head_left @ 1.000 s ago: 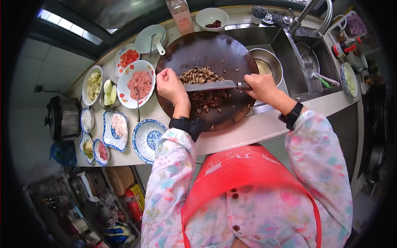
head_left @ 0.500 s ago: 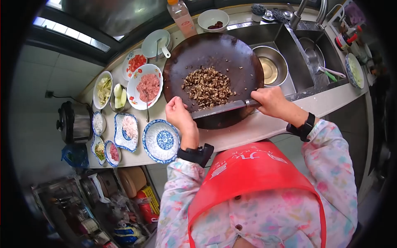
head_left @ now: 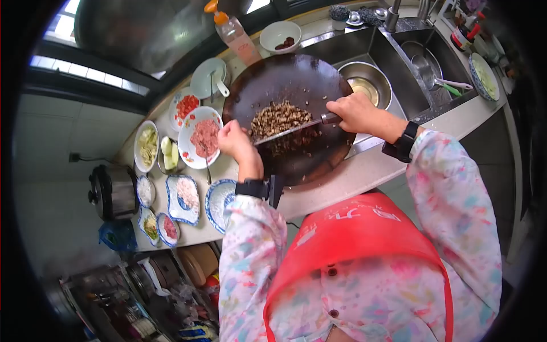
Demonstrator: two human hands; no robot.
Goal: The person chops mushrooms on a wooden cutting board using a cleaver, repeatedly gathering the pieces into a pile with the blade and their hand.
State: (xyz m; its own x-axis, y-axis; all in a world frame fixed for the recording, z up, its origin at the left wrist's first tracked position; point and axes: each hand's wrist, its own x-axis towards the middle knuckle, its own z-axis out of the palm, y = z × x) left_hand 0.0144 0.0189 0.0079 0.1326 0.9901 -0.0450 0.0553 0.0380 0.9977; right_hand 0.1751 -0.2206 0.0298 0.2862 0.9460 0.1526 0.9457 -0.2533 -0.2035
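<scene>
A round dark board (head_left: pixel 302 74) lies on the counter, with a pile of chopped dark brown pieces (head_left: pixel 279 117) at its middle. Across the pile runs the blade of a cleaver (head_left: pixel 290 131), seen nearly edge-on. My right hand (head_left: pixel 356 117) is wrapped round the cleaver's handle at the board's right side. At the blade's far left end my left hand (head_left: pixel 239 145) is closed, its fingers pinched at the blade's tip. More chopped bits lie on the near side of the blade.
Left of the board are a bowl of minced meat (head_left: pixel 205 134), a dish of red pieces (head_left: pixel 186 108), a blue-patterned plate (head_left: pixel 213 208) and several small dishes. Behind stand a pump bottle (head_left: pixel 240 43) and a white bowl (head_left: pixel 280 34). A sink (head_left: pixel 387 57) with a metal pot (head_left: pixel 364 82) is at right.
Both hands and the cleaver have moved away from the board's near edge onto the pile. The blade now crosses the chopped pieces. The whole view has also shifted slightly.
</scene>
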